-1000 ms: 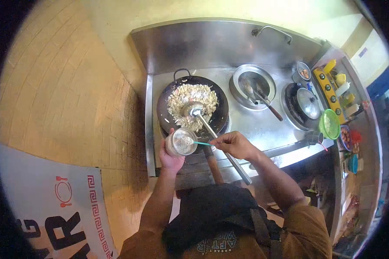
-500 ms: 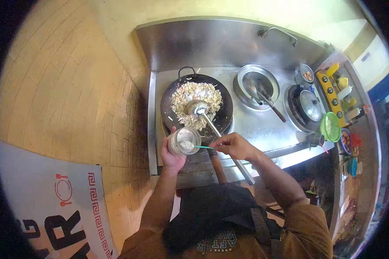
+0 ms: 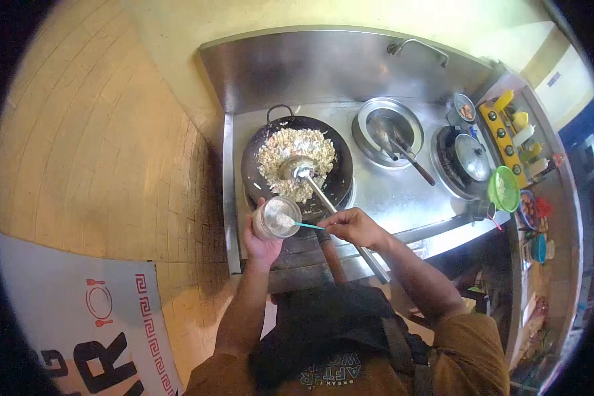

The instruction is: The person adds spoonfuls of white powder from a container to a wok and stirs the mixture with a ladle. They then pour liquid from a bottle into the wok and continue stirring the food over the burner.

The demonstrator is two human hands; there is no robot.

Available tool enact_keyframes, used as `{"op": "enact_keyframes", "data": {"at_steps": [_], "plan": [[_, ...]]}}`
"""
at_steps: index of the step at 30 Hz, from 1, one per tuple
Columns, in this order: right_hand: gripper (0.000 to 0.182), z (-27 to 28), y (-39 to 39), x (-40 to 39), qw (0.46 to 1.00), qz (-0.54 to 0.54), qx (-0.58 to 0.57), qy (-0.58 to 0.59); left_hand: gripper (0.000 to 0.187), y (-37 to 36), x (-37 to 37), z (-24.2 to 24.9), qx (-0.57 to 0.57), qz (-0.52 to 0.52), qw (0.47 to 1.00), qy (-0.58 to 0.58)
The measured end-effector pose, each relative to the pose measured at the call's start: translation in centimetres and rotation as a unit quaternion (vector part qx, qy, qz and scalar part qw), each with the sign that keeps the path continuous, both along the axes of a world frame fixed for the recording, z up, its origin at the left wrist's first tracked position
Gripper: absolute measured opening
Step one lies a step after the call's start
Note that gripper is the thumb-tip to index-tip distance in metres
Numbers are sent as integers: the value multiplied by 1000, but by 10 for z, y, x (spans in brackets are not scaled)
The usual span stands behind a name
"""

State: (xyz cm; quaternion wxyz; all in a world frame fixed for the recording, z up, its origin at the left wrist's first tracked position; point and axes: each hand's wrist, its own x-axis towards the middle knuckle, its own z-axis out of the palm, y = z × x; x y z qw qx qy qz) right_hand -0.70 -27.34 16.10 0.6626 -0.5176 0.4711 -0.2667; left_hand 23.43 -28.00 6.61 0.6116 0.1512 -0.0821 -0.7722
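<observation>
My left hand [image 3: 263, 245] holds a clear jar [image 3: 267, 223] of white powder over the near edge of the dark wok [image 3: 342, 178]. Between the fingers of my right hand [image 3: 356, 228] is a thin green-handled spoon [image 3: 308, 226], its tip inside the jar. Chopped, rice-like food [image 3: 297, 144] with a whitish patch on top fills the wok's middle. A metal ladle [image 3: 317, 191] rests with its bowl in the food, and its long handle passes under my right hand. The wok's wooden handle [image 3: 332, 257] points toward my body.
Right of the wok stands a metal pot [image 3: 361, 129] with utensils in it. Farther right are a lidded pan [image 3: 472, 158], a green basket [image 3: 503, 189] and bottles [image 3: 523, 136] on a side shelf. A faucet [image 3: 421, 43] juts from the steel backsplash [image 3: 297, 69].
The view has shifted slightly. The spoon's tip, heaped with powder before, now sits in the jar with less powder visible on it. Both hands keep their holds.
</observation>
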Motion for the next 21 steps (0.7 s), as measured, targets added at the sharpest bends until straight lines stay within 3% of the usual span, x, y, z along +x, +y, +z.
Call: {"op": "enact_keyframes", "data": {"at_steps": [15, 18, 19, 21], "plan": [[21, -8, -14, 0, 999, 7, 31, 16, 60, -7, 11, -16, 26, 16, 1000, 1], [21, -15, -34, -7, 999, -22, 31, 19, 63, -7, 32, -25, -22, 11, 1000, -2], [21, -15, -41, -5, 998, -36, -7, 47, 66, -6, 39, -23, 50, 50, 997, -19], [20, -48, -68, -6, 969, -8, -154, 191, 66, -3, 55, -24, 72, 96, 993, -20]]}}
